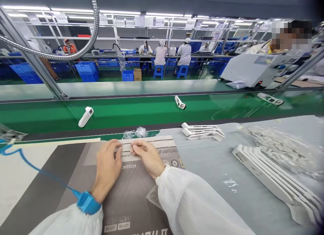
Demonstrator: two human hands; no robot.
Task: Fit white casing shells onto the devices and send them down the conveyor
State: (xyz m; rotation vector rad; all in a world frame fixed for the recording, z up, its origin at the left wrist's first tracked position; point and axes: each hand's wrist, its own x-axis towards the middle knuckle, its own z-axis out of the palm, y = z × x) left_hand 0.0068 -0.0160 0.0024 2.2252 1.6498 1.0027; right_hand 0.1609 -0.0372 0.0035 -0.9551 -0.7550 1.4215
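Holding left hand (108,167) and right hand (148,157) near each other over the far end of the grey printed cardboard (134,194), which lies flat directly below. Bends the left fingers inward, with only a narrow space beside the thumb; draws the right thumb and fingertips nearly together. Cannot tell whether either hand grips anything (too small and blurred at the fingertips). Wears a blue wrist strap (88,203) on the left, joined to a blue cord (32,164) running off toward the left edge. Just beyond the cardboard, shows crumpled clear plastic (138,132), well clear of both palms. To the right, on a grey mat (202,181), displays a small group of white plastic shells (202,131), a row of longer white shells (273,181) and a clear bag (280,147) full of small pieces. Farther off, along the green belt (131,112), presents a white handheld device (86,117) at left, then a white part (180,102) near the middle and another white piece (270,98) at right.
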